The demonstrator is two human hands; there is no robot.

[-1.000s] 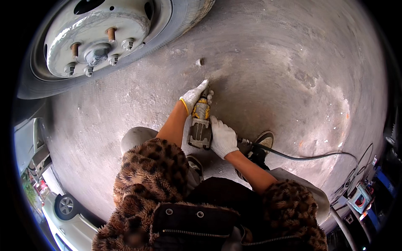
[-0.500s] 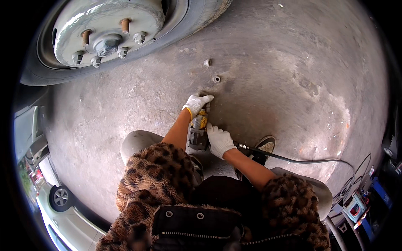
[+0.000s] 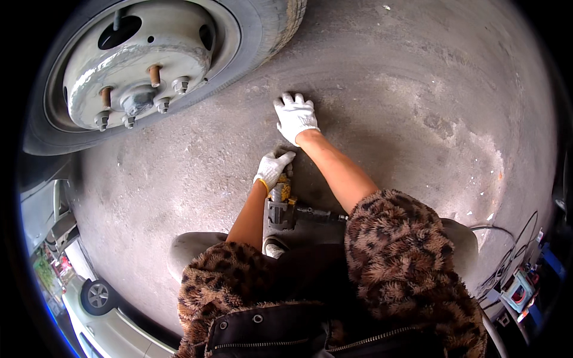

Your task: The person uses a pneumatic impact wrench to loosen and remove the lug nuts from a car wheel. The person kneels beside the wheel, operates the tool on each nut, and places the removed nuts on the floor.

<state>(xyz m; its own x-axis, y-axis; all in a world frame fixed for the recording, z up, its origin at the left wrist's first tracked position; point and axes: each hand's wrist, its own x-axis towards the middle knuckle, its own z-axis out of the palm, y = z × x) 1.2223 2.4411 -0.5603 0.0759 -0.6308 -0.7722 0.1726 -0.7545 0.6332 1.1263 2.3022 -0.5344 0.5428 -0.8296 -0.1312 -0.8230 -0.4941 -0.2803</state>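
Observation:
My left hand, in a white knit glove, is closed around the front end of a yellow and grey air impact wrench. The wrench lies low between my legs, its handle pointing right under my right forearm. Farther forward, my right hand, gloved too, is stretched over the concrete floor, palm down with fingers apart. Whatever lies beneath it is hidden. At upper left, a large truck wheel carries several lug nuts on its studs. Two rusty studs stand bare.
A black air hose runs across the floor at right toward a cluttered stand with a light-blue box. A pale car is parked at lower left. My knees flank the wrench.
My right hand has left the wrench's handle and reached forward to where two loose nuts lay; they are now out of sight. The left hand stays at the wrench's front. The view has shifted slightly.

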